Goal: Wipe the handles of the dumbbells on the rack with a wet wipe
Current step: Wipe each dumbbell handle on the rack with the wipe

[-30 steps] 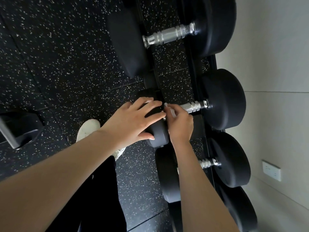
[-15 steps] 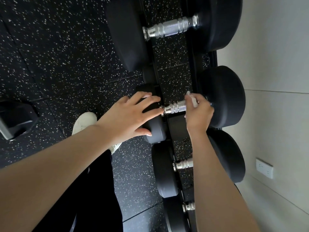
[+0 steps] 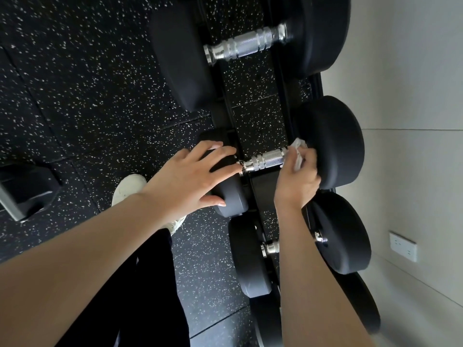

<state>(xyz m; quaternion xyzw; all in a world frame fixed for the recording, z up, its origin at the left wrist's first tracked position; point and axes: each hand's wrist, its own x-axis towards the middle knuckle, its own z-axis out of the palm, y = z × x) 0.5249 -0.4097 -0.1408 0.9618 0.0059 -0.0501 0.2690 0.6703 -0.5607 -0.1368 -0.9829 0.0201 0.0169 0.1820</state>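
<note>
The handle (image 3: 265, 160) now being wiped lies between the two hands. Its long axis runs crosswise, from the left hand (image 3: 190, 176) to the right hand (image 3: 297, 176), a little tilted.

The right hand is curled round the end of the handle, just beside the outer head (image 3: 333, 141). The wipe (image 3: 297, 152) is held under its fingers against the metal, and a white corner is seen above the knuckles. The bare, shining part of the handle lies to the left of this hand, so it is judged that the next stroke must be drawn along the axis towards the left hand.

The left hand is spread flat, with straight fingers, on the inner head (image 3: 230, 196), and nothing is gripped by it. Its fingertips touch the collar of the handle, and the dumbbell is probably steadied in this way on the rack (image 3: 260, 186).

Another handle (image 3: 270, 247) is seen below the right wrist, partly hidden by the forearm. A longer one (image 3: 245, 45) is seen well beyond both hands. Whether these have been wiped cannot be told.
</note>
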